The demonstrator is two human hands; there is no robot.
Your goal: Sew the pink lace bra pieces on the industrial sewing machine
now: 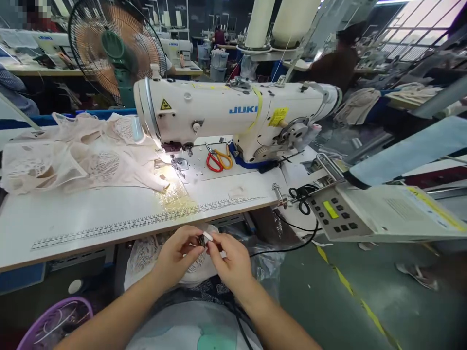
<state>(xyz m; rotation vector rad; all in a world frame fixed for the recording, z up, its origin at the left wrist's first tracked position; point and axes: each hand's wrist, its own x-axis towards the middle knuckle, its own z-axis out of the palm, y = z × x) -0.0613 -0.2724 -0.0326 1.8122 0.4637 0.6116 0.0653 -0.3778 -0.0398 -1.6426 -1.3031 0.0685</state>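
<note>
My left hand (178, 255) and my right hand (229, 260) meet just below the front edge of the sewing table (91, 218). Both pinch a small piece (205, 237), partly white and partly dark, between their fingertips. What it is I cannot make out. Under the hands lies pale lace fabric (146, 255) in my lap. A white JUKI sewing machine (233, 114) stands on the table beyond, its lamp lighting the needle area (174, 163). A heap of pink lace garments (73, 155) lies left of the needle.
Red and yellow scissors (219, 159) lie by the machine base. A control panel (333, 214) hangs at the right. A fan (116, 48) stands behind. A purple basket (54, 321) sits at lower left. Thread cones (277, 22) and other workers are behind.
</note>
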